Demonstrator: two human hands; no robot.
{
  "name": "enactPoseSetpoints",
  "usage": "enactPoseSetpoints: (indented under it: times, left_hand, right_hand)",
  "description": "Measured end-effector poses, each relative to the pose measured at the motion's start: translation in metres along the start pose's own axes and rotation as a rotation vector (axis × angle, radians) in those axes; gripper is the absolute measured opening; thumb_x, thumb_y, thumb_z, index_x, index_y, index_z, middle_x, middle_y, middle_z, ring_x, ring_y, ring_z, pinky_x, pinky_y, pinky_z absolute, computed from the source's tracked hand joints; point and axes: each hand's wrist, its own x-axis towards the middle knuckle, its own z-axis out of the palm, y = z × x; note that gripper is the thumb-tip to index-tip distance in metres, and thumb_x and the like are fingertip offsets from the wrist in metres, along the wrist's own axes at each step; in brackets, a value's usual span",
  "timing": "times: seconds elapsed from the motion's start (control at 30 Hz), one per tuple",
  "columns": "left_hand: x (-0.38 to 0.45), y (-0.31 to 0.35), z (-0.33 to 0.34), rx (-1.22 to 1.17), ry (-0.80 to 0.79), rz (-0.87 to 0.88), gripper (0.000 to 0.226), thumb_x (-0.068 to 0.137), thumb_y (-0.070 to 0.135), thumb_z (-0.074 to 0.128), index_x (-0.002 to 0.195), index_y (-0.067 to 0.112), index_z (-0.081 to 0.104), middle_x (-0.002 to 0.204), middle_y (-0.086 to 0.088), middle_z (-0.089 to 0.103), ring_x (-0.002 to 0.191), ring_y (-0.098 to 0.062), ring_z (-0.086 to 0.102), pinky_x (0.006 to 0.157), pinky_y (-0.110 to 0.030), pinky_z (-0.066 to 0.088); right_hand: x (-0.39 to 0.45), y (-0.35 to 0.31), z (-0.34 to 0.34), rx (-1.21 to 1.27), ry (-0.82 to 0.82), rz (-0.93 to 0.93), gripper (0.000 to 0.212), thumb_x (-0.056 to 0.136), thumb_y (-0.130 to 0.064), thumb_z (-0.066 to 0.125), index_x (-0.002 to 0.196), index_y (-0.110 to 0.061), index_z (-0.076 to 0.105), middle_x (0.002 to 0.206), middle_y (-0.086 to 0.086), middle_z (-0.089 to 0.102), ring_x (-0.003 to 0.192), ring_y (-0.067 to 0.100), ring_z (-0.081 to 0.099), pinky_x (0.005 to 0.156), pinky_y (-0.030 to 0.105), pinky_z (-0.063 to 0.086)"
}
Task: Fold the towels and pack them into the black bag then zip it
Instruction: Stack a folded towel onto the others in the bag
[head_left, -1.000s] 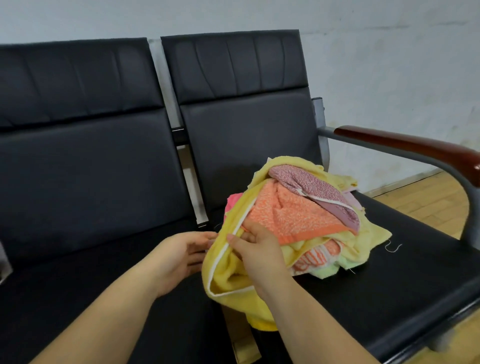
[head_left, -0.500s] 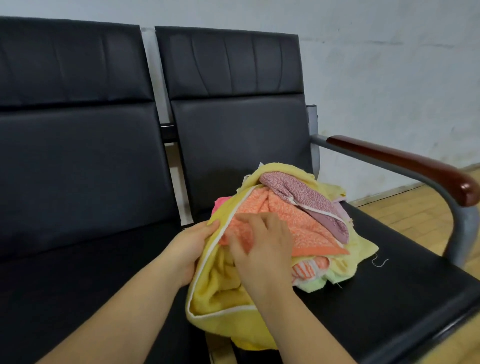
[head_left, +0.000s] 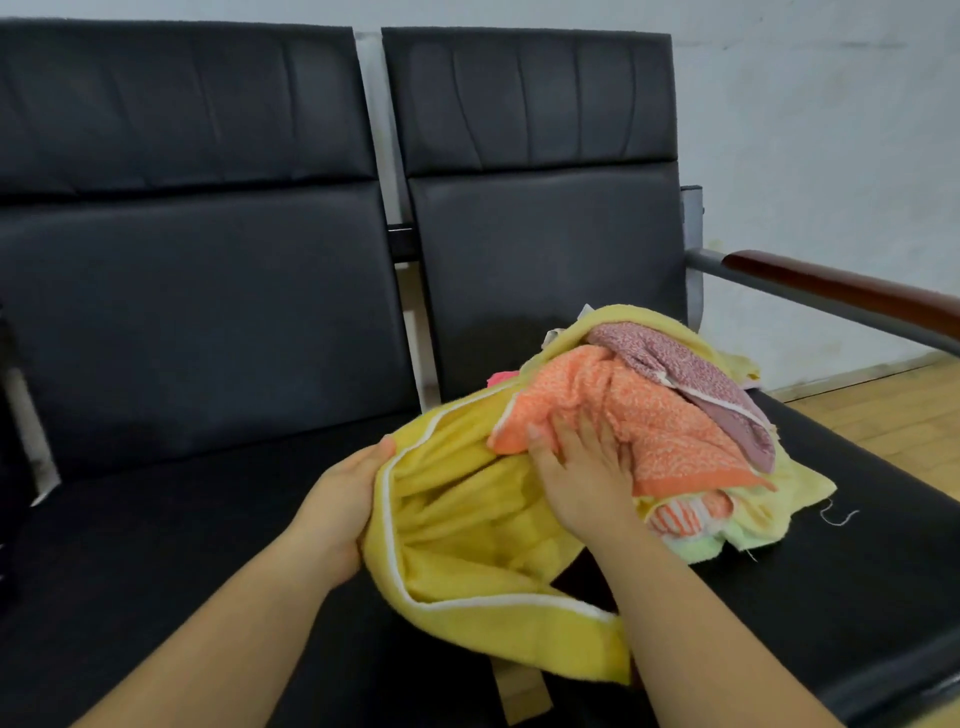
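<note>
Left hand (head_left: 340, 512) now gripping the yellow towel (head_left: 467, 525) at its white-piped edge, pulling it further out leftward than half a second ago, right hand (head_left: 582, 478) lying flat, fingers straight, pressing the orange towel (head_left: 649, 415) atop the towel pile on the right black seat (head_left: 831, 597).

Two bare forearms, no sleeves visible. Left hand (head_left: 345, 501) and right hand (head_left: 584, 480) bare: no gloves, rings, watch or bracelet seen. Short, unpainted fingernails. Nothing else of person in view.
</note>
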Motion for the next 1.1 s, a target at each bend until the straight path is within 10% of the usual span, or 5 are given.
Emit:
enactPoseSetpoints:
  times: [0.4, 0.6, 0.8, 1.0, 1.1]
  left_hand:
    - [-0.074, -0.007, -0.161, -0.013, 0.245, -0.107, 0.027, 0.097, 0.030, 0.051, 0.104, 0.008, 0.066, 0.082, -0.012, 0.074, 0.085, -0.030, 0.067, 0.067, -0.038, 0.050]
    - [-0.103, -0.035, -0.216, 0.092, 0.301, -0.231, 0.033, 0.092, 0.027, 0.059, 0.118, 0.007, 0.064, 0.104, -0.018, 0.070, 0.093, -0.034, 0.067, 0.079, -0.041, 0.053]
    - [-0.125, -0.013, -0.239, 0.400, 0.131, -0.199, 0.019, 0.091, 0.031, 0.060, 0.099, 0.018, 0.071, 0.096, -0.008, 0.074, 0.091, -0.025, 0.069, 0.086, -0.038, 0.053]
    - [-0.135, -0.016, -0.262, 0.776, 0.292, 0.170, 0.043, 0.090, 0.036, 0.061, 0.132, 0.030, 0.050, 0.129, 0.003, 0.050, 0.115, -0.014, 0.051, 0.092, -0.028, 0.041]
    - [-0.137, -0.028, -0.250, 0.856, 0.029, 0.313, 0.032, 0.093, 0.031, 0.057, 0.123, 0.042, 0.052, 0.128, 0.013, 0.049, 0.120, -0.003, 0.047, 0.099, -0.024, 0.038]
  right_hand:
    - [-0.031, -0.046, 0.029, -0.099, 0.132, -0.072, 0.071, 0.094, -0.061, 0.030, 0.151, -0.018, 0.024, 0.159, 0.013, 0.013, 0.147, 0.032, 0.005, 0.116, 0.048, 0.005]
    - [-0.084, -0.093, 0.090, -0.022, -0.425, -0.337, 0.061, 0.095, -0.051, 0.046, 0.148, -0.024, 0.032, 0.154, 0.004, 0.029, 0.144, 0.021, 0.021, 0.115, 0.034, 0.020]
    - [-0.116, -0.115, 0.121, -0.213, -0.545, -0.498, 0.064, 0.090, -0.062, 0.044, 0.145, -0.030, 0.037, 0.152, -0.006, 0.033, 0.140, 0.016, 0.028, 0.117, 0.037, 0.018]
    - [-0.155, -0.141, 0.129, -0.075, -0.775, -0.633, 0.056, 0.084, -0.059, 0.057, 0.135, -0.038, 0.049, 0.147, -0.019, 0.036, 0.135, 0.001, 0.031, 0.111, 0.022, 0.023]
    - [-0.168, -0.147, 0.133, 0.127, -0.784, -0.612, 0.029, 0.086, -0.044, 0.065, 0.113, -0.034, 0.067, 0.114, -0.024, 0.060, 0.108, -0.010, 0.052, 0.095, 0.012, 0.037]
